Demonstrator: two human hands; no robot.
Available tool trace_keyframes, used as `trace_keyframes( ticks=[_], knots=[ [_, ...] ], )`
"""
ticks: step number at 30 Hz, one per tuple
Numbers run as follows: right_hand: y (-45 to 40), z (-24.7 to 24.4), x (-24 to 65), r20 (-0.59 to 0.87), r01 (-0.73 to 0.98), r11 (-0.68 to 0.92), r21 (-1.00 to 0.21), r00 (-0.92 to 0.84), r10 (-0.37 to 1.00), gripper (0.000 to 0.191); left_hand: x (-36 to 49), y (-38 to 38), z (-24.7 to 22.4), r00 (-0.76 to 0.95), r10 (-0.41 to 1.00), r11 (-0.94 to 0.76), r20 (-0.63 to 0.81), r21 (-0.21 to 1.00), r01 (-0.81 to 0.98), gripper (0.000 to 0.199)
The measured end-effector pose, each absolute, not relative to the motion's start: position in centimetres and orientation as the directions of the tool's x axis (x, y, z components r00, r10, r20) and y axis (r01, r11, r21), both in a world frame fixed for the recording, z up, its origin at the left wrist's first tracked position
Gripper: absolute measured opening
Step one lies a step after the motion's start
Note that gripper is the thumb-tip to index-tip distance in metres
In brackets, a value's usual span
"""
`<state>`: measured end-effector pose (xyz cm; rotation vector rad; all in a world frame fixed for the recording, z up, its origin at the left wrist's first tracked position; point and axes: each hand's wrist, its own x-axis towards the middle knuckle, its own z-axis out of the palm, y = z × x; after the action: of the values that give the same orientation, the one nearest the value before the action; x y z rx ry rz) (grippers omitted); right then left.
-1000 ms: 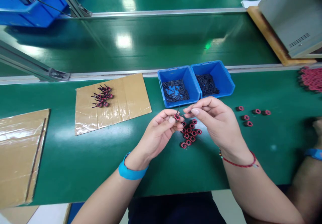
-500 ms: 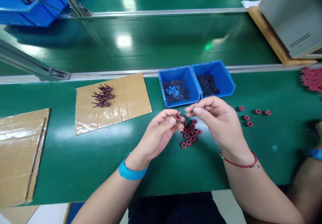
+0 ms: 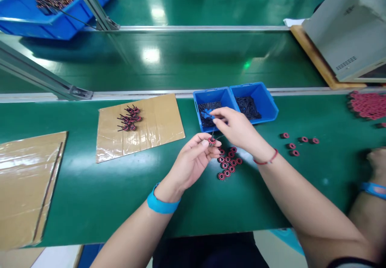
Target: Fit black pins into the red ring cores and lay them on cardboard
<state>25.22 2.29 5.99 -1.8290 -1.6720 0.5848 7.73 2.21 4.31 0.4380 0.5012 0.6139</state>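
Observation:
Between the thumb and fingers of my left hand [image 3: 193, 157] is a small red-and-black wound stator [image 3: 212, 141]. A dark sleeve stands up from it and a thin wire sticks out to the right. My right hand [image 3: 233, 127] is over the near edge of the left blue bin [image 3: 202, 128], which holds short black tubes [image 3: 211, 106]. Its thumb and fingertips are drawn close together; whatever they pinch is too small to make out. Just below both hands lies a cluster of similar stators [image 3: 227, 163] on the green table.
Black tubes also fill the right blue bin [image 3: 269, 113]. Stators with black sleeves [image 3: 130, 119] lie on a cardboard sheet [image 3: 159, 117] to the left. Several loose stators [image 3: 291, 146] and a large red pile [image 3: 368, 104] are at right, near another person's hand [image 3: 376, 161].
My right hand has left the wire beside the stator and moved forward and left to the left bin. My left hand still holds the stator. The view has shifted slightly.

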Motion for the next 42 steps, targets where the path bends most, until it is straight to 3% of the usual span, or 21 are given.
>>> trace_keyframes(
  ticks=[2,4,8,12,18,23,25,29,32,34,37,42],
  knots=[
    [4.7,5.6,25.1,-0.093,0.906,-0.048,-0.420,0.010,0.996,0.031,7.8,2.5,4.2,0.687,0.649,0.736,-0.326,0.498,-0.458,0.010],
    [6.5,5.4,24.8,-0.184,0.946,-0.047,-0.322,-0.014,0.983,0.029,7.8,2.7,4.1,0.657,0.666,0.732,-0.353,0.479,-0.485,0.008],
    [8.2,5.4,24.5,-0.209,0.946,-0.054,-0.319,-0.015,0.978,0.019,8.0,3.1,4.0,0.612,0.679,0.731,-0.406,0.449,-0.513,0.008],
    [7.8,6.0,25.1,-0.129,0.939,-0.047,-0.339,0.003,0.992,0.021,8.0,2.9,4.0,0.613,0.675,0.736,-0.410,0.431,-0.522,0.011],
    [4.6,7.5,26.2,0.087,0.857,0.030,-0.515,0.018,0.996,0.020,8.0,2.8,3.9,0.621,0.667,0.740,-0.412,0.465,-0.487,0.016],
    [0.1,8.3,25.7,0.072,0.796,0.121,-0.592,-0.098,0.993,0.020,7.8,2.5,4.1,0.673,0.659,0.729,-0.336,0.508,-0.460,0.019],
    [-1.2,8.2,25.2,0.045,0.731,0.100,-0.675,-0.094,0.995,0.020,7.9,2.3,4.2,0.695,0.651,0.721,-0.304,0.535,-0.441,0.019],
    [-2.4,7.6,24.7,-0.072,0.340,-0.089,-0.936,0.063,0.995,0.012,7.9,2.0,4.5,0.726,0.627,0.722,-0.283,0.560,-0.406,0.019],
    [-2.6,6.9,24.8,-0.148,0.019,-0.153,-0.988,0.145,0.978,0.010,7.9,1.9,4.4,0.742,0.598,0.738,-0.304,0.572,-0.360,0.021],
    [-2.7,6.8,25.0,-0.157,-0.088,-0.142,-0.986,0.199,0.967,0.015,7.9,1.8,4.3,0.751,0.572,0.753,-0.330,0.574,-0.321,0.022],
    [-3.1,7.2,25.1,-0.116,-0.123,-0.084,-0.989,0.281,0.953,0.016,8.0,1.8,4.1,0.760,0.540,0.772,-0.362,0.573,-0.276,0.024],
    [-3.9,8.0,24.6,-0.019,-0.004,-0.018,-1.000,0.320,0.947,0.010,8.0,1.7,3.9,0.762,0.523,0.783,-0.382,0.570,-0.251,0.025]
  ],
)
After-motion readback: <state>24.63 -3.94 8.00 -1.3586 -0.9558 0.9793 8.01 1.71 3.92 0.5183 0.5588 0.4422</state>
